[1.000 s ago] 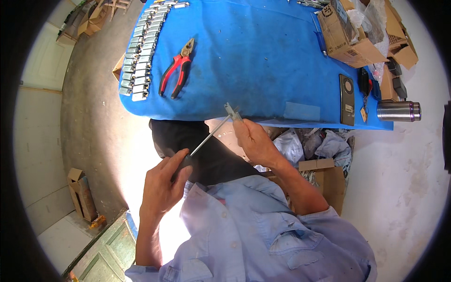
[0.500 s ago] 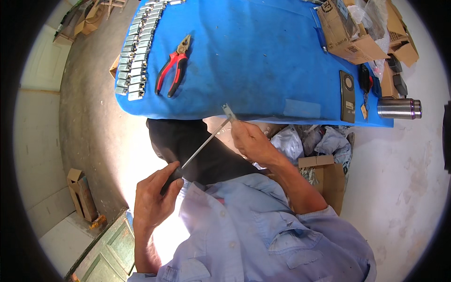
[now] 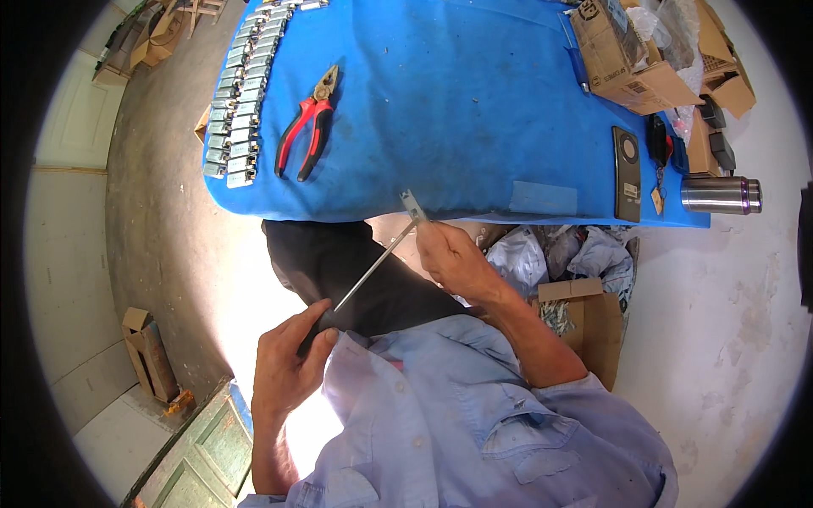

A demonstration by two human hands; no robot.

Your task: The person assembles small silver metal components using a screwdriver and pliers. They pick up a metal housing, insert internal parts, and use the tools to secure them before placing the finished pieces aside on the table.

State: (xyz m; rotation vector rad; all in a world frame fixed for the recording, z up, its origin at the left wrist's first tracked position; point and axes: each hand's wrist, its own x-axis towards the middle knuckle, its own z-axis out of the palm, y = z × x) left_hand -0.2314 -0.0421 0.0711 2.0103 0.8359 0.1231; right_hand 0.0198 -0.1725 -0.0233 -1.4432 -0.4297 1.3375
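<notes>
My left hand (image 3: 288, 360) is wrapped round the black handle of a screwdriver (image 3: 371, 270). The long thin metal shaft slants up and to the right, its tip meeting a small silvery metal part (image 3: 412, 204). Between thumb and fingers, my right hand (image 3: 457, 261) pinches that part just off the table's near edge, above my lap. Fingers hide the part's lower end, and exactly how the tip sits in it cannot be made out. Pliers (image 3: 310, 127) with red and black handles lie on the blue tabletop (image 3: 423, 110), jaws pointing away.
Two rows of small silvery metal pieces (image 3: 246, 118) run along the table's left side. To the right are a dark flat phone-like object (image 3: 627, 173), keys (image 3: 658, 161), a steel flask (image 3: 720, 195) and a cardboard box (image 3: 622, 63). Below that side stands an open carton (image 3: 597, 330).
My left hand and the screwdriver handle have moved slightly to the right and towards the metal part. My right hand stays nearly in place.
</notes>
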